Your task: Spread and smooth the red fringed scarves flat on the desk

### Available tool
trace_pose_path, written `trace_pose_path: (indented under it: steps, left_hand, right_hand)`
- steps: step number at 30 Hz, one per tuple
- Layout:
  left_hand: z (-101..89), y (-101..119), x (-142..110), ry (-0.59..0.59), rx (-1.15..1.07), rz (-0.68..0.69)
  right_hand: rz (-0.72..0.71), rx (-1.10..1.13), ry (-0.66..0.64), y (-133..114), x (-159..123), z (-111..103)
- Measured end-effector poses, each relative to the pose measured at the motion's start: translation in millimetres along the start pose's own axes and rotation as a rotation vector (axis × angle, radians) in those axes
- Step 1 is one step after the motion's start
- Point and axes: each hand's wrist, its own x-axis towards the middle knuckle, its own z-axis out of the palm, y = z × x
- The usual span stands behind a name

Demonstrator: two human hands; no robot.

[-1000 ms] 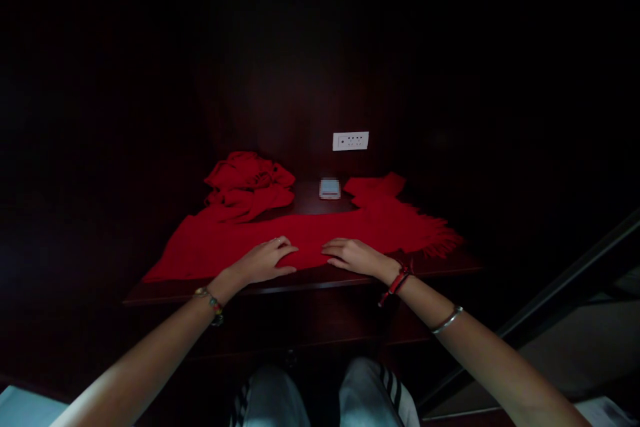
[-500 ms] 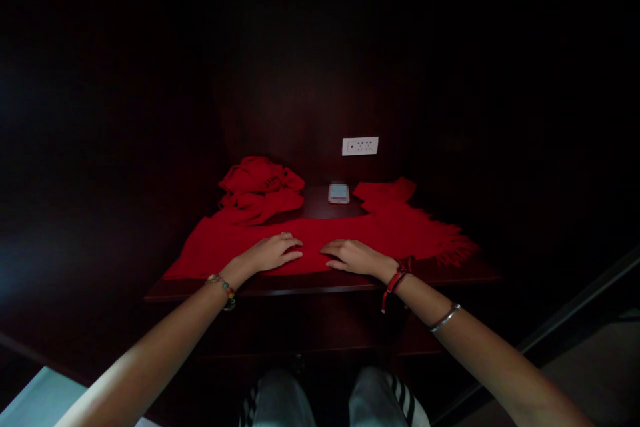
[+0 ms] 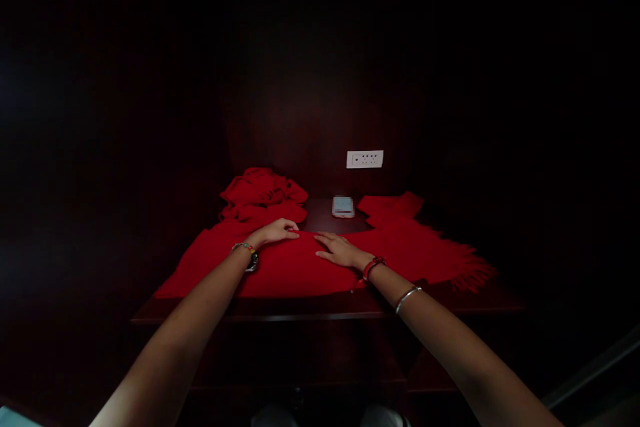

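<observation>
A red fringed scarf [image 3: 295, 273] lies spread along a dark wooden shelf, its fringe hanging out at the right. At the scarf's far edge, my left hand [image 3: 276, 232] has its fingers curled over the rim of the cloth, with the thumb on the near side. My right hand [image 3: 341, 251] rests on the scarf just beside it, fingers stretched and apart, the thumb spread away from them. A bunched heap of red cloth [image 3: 263, 190] sits behind my left hand; whether it belongs to the same scarf I cannot tell.
Behind the scarf, a phone-like device [image 3: 343, 207] with a lit screen lies on the shelf [image 3: 320, 210]. On the dark back wall is a white socket plate [image 3: 365, 159]. The shelf's front edge [image 3: 310, 315] runs across below the cloth. My knees show at the bottom.
Both hands have moved away from me across the scarf towards its far edge. My left fingers have curled there. The view has tilted up slightly.
</observation>
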Motion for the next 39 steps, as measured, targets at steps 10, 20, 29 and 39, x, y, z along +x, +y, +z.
trace_pose_path:
  steps: [10, 20, 29, 39]
  left_hand:
    - [25.4, 17.1, -35.4, -0.12, -0.031, 0.123]
    - [0.5, -15.6, -14.2, -0.017, 0.334, -0.225]
    - [-30.4, -43.4, -28.6, -0.104, 0.454, -0.12]
    - [-3.8, -16.4, -56.0, -0.065, 0.342, 0.118]
  right_hand:
    - [-0.18, -0.254, 0.084, -10.4, 1.6, -10.0]
    - [-0.13, -0.212, 0.071, -18.5, -6.6, -4.3]
    - [-0.027, -0.138, 0.028, -16.3, -9.5, -1.9]
    - [0.036, -0.251, -0.024, -18.4, -9.6, -5.9]
